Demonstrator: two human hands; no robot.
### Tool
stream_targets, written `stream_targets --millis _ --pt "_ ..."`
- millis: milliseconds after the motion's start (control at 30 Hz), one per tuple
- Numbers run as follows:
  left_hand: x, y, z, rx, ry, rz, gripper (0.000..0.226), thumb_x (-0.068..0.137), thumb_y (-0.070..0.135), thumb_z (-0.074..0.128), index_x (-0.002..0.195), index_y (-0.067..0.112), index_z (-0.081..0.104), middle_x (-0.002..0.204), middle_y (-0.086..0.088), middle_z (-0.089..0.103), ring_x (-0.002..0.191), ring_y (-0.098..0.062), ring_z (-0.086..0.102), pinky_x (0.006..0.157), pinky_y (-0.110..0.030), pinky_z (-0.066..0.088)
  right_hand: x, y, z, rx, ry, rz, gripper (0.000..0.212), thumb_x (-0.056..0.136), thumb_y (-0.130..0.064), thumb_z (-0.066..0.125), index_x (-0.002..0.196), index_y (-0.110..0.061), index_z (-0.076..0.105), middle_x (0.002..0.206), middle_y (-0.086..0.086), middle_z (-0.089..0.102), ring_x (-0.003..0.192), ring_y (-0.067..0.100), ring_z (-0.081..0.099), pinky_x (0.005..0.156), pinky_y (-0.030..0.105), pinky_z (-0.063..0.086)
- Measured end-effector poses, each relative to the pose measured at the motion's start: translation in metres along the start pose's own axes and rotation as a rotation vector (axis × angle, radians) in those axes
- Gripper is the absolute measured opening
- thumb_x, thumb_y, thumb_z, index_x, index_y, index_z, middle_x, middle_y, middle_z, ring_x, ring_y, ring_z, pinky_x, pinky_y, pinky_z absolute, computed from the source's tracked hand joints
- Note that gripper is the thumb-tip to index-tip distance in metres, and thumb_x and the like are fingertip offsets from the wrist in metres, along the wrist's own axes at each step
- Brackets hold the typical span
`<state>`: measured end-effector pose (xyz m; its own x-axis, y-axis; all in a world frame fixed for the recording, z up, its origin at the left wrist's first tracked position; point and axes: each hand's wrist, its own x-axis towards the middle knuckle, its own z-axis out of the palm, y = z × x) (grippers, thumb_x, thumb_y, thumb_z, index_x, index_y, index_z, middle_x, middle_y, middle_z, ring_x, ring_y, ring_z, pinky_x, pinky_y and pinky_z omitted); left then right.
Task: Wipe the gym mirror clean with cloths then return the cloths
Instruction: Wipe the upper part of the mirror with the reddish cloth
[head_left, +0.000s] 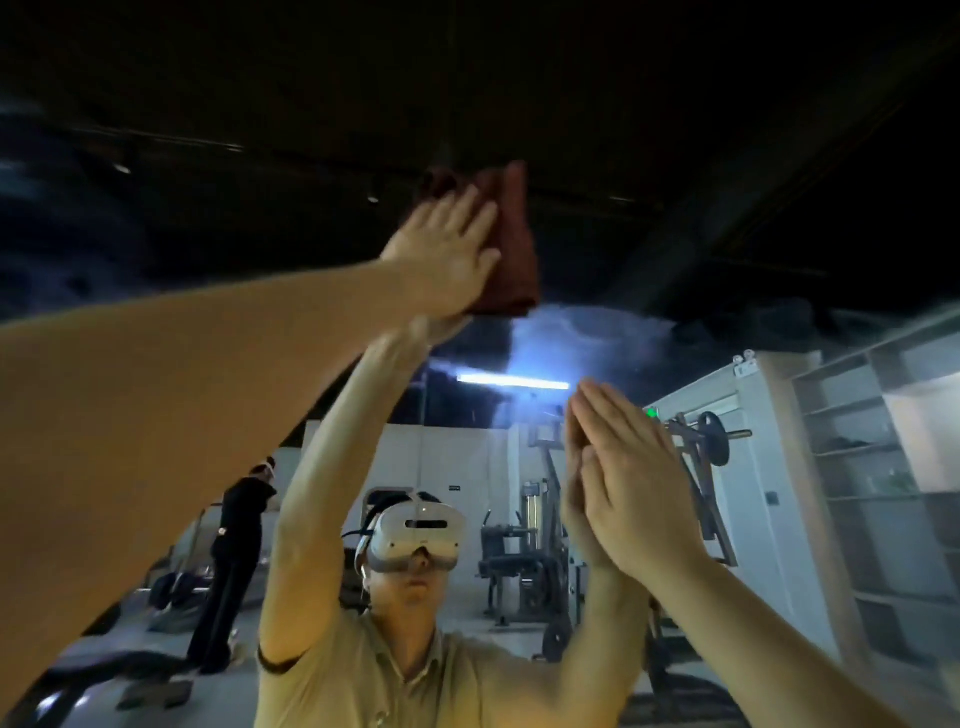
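Red cloth (511, 244) under left hand (441, 260), against mirror (727, 135)

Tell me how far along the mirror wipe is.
Mid-wipe. The left hand presses a reddish-brown cloth flat against the mirror, high up; the right hand lies flat on the glass with no cloth. A hazy, streaky patch below the cloth suggests that area is probably not clean yet. How much is already wiped cannot be judged. Returning the cloths is not yet done.
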<state>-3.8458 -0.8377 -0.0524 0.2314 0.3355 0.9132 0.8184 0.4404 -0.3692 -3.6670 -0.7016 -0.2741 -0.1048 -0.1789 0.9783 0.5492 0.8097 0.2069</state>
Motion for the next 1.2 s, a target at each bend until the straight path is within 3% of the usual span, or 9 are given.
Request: stream_targets --millis 100,200,433,567,733,833,1033,1133,1200 --pt "0.032 0.012 -0.010 -0.083 0.005 -0.241 0.067 0.112 0.044 0.023 0.168 0.010 0.007 0.175 -0.016 -0.004 0.162 -0.034 0.001 0.130 -0.046 0.000 -0.001 0.014 -0.004 0.030 -0.171 -0.016 0.052 0.110 -0.022 0.025 0.162 -0.018 0.024 0.172 -0.002 0.020 0.160 0.013 0.012 0.131 0.045 0.013" --pt "0.023 0.050 0.003 -0.086 0.061 -0.285 0.069 0.111 0.045 0.021 0.168 0.008 0.007 0.175 -0.019 -0.002 0.162 -0.034 -0.001 0.131 -0.046 -0.001 -0.004 0.041 -0.015 0.029 -0.166 -0.141 0.053 0.107 -0.017 0.037 0.160 -0.015 0.037 0.168 0.000 0.031 0.158 0.015 0.022 0.130 0.040 0.017" --pt "-0.106 0.147 0.040 -0.005 -0.029 0.136 0.068 0.109 0.050 0.013 0.169 0.018 0.010 0.175 -0.014 0.003 0.162 -0.031 0.007 0.131 -0.043 0.001 0.004 0.090 -0.027 -0.068 0.102 0.182 0.047 0.100 -0.006 0.053 0.146 -0.002 0.053 0.158 0.017 0.048 0.148 0.031 0.042 0.124 0.053 0.031" --pt "-0.146 0.100 0.036 0.077 -0.088 0.377 0.068 0.109 0.060 0.018 0.169 0.031 0.006 0.176 -0.006 0.005 0.160 -0.026 0.013 0.129 -0.041 0.000 0.004 0.103 -0.017 -0.163 0.110 0.198 0.051 0.102 -0.017 0.041 0.150 -0.001 0.048 0.161 0.018 0.043 0.152 0.032 0.036 0.126 0.055 0.026" --pt "-0.073 0.072 0.017 0.016 -0.005 -0.174 0.077 0.105 0.061 0.013 0.168 0.019 0.004 0.176 -0.012 -0.001 0.163 -0.031 0.003 0.132 -0.046 0.005 0.000 0.109 -0.008 -0.135 0.083 0.146 0.057 0.105 -0.025 0.029 0.158 -0.007 0.038 0.168 0.011 0.032 0.159 0.024 0.021 0.131 0.047 0.014" --pt "-0.033 0.138 0.021 -0.054 0.077 -0.374 0.078 0.108 0.056 0.025 0.167 0.008 0.006 0.175 -0.018 -0.002 0.162 -0.036 0.000 0.132 -0.046 0.002 -0.001 0.112 -0.013 0.213 0.169 0.179 0.051 0.106 -0.022 0.030 0.151 -0.006 0.048 0.161 0.006 0.044 0.155 0.018 0.032 0.130 0.041 0.019" --pt "-0.052 0.282 0.042 -0.093 -0.018 0.133 0.069 0.109 0.047 0.026 0.167 0.012 0.016 0.175 -0.017 0.008 0.161 -0.032 0.013 0.129 -0.043 0.007 -0.009 0.129 -0.034 0.533 0.413 0.445 0.053 0.101 -0.001 0.033 0.153 -0.004 0.044 0.142 -0.007 0.048 0.122 -0.020 0.041 0.105 0.000 0.030" --pt "-0.074 0.241 0.046 -0.036 -0.034 0.244 0.067 0.109 0.048 0.017 0.168 0.019 0.008 0.176 -0.011 0.002 0.162 -0.026 0.009 0.132 -0.045 0.009 -0.019 0.132 -0.035 0.355 0.312 0.354 0.051 0.106 -0.002 0.038 0.157 -0.004 0.040 0.150 -0.002 0.047 0.136 -0.021 0.030 0.112 0.001 0.021" --pt "-0.095 0.191 0.045 -0.064 0.013 0.078 0.067 0.107 0.051 0.010 0.168 0.024 0.001 0.176 -0.004 -0.006 0.162 -0.021 0.000 0.132 -0.046 0.010 -0.021 0.129 -0.031 0.109 0.216 0.293 0.052 0.107 -0.016 0.034 0.158 -0.003 0.037 0.163 0.010 0.039 0.154 0.006 0.024 0.128 0.021 0.012"
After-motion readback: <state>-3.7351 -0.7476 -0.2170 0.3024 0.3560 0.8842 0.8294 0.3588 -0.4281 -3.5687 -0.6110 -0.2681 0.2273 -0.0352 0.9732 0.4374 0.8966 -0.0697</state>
